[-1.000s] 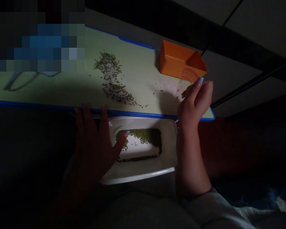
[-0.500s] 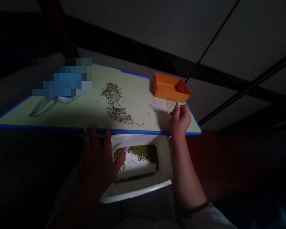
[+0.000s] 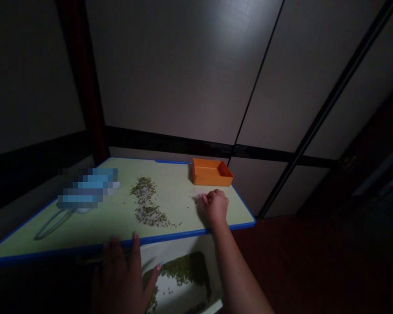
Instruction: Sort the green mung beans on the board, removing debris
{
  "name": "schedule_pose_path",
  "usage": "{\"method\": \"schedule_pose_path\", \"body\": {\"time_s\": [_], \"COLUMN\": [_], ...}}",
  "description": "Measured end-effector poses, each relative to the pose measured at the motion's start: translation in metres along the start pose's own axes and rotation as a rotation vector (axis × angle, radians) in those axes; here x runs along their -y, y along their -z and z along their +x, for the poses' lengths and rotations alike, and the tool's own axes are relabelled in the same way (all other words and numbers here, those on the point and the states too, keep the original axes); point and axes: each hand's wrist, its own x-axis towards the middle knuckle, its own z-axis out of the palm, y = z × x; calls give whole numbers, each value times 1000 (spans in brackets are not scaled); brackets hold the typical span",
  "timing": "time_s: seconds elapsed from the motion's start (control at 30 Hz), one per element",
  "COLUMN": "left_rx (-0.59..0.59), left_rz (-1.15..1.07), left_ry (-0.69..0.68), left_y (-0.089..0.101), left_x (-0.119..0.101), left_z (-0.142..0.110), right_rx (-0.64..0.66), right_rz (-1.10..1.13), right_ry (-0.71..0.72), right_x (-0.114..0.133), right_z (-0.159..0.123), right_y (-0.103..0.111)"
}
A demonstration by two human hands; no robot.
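Observation:
My left hand (image 3: 126, 274) is open, its fingers spread, over the left side of a white basin (image 3: 213, 247) at the table's front edge. Small green beans (image 3: 190, 268), like mung beans, lie in the basin. My right hand (image 3: 216, 206) is over the right part of the pale yellow table (image 3: 175, 187), its fingers curled together and low to the surface. Whatever they pinch is hidden. A small whitish-pink patch (image 3: 196, 197) shows beside those fingertips. Left of it spreads a pile of green beans mixed with whitish grains (image 3: 147, 198).
Just behind my right hand stands an orange open box (image 3: 212, 178). A blurred-out blue object (image 3: 88, 189) with a cable loop (image 3: 49, 224) lies at the table's left. Grey cabinet panels (image 3: 177, 78) rise behind the table, which has a blue rim.
The view has tilted up, so the table and basin sit lower in the picture. My right hand has moved left and its fingers point toward the table's middle. My left hand stays spread.

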Motion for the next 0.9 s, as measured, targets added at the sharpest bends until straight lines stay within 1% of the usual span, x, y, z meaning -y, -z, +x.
{"method": "schedule_pose_path", "body": {"time_s": [0.33,0.43,0.6,0.77,0.9], "left_rx": [-7,-15,-16,-38,-8], "left_rz": [-11,-25,-39,-37,-15], "left_ry": [-46,-50,-40,-46,-82], "left_y": [-5,-3,1,-1,-3], "left_x": [6,5,1,2,4], "left_z": [-1,-1,0,0,-1], "right_rx": [31,42,13,41,56], "right_rz": [-70,-62,-50,-30,-19], "right_ry": [-7,4,-24,-6,17], "right_x": [4,4,3,4,5], "right_z": [0,0,-2,-2,-2], "right_y": [-2,-1,3,2,4]}}
